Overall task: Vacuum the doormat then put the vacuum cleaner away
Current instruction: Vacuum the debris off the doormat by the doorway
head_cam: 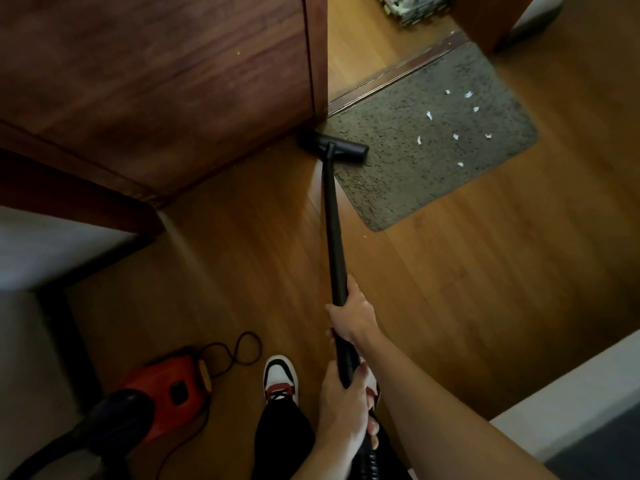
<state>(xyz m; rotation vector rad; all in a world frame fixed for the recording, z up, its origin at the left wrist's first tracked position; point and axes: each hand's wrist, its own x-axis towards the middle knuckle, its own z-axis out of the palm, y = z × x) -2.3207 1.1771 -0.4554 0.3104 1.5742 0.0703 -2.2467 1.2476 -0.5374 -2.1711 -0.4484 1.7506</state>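
Observation:
A grey speckled doormat [433, 174] lies before the doorway, with several white paper scraps [455, 136] scattered on its right half. The black vacuum nozzle [334, 149] rests on the mat's near-left corner, against the wooden door. A long black tube [334, 223] runs from it back to me. My right hand [353, 315] grips the tube higher up. My left hand [341, 408] grips its lower end, where the ribbed hose [372, 460] begins. The red vacuum cleaner body [166, 386] sits on the floor at the lower left, behind my left shoe.
A dark wooden door [156, 81] stands open at the left. The vacuum's black cord [239, 348] loops on the wood floor near my white, red and black shoe [280, 379]. White walls flank both sides. A patterned object [412, 6] sits beyond the threshold.

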